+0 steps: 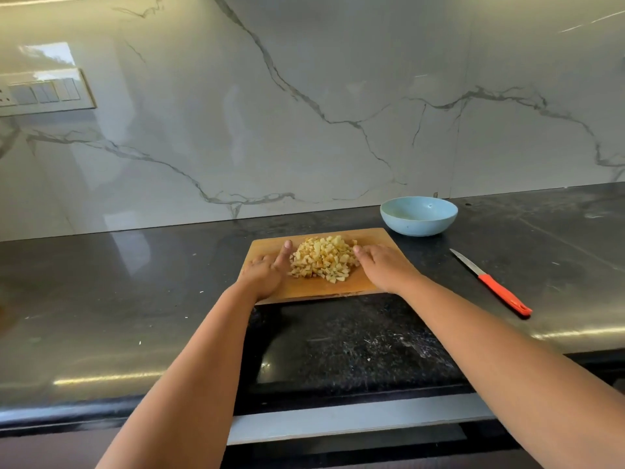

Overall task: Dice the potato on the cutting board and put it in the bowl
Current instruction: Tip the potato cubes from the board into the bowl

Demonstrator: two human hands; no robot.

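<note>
Diced potato (321, 258), loose and light: left hand (267, 274) at 9 o'clock, right hand (382, 265) at 3, fingers straight; best scooped from beneath.

A single head-worn wide-angle camera looks forward and down from above the near edge of the desk (135, 282), facing the cutting board (270, 245) near mid-frame, marble wall (304, 96) beyond it.

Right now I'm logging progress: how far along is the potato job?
Dicing looks done: the diced potato sits piled on the cutting board, and the knife lies aside on the counter. In hand: the left hand and right hand flank the pile, apparently gathering it. Left: the bowl looks empty, so the transfer remains.
</note>
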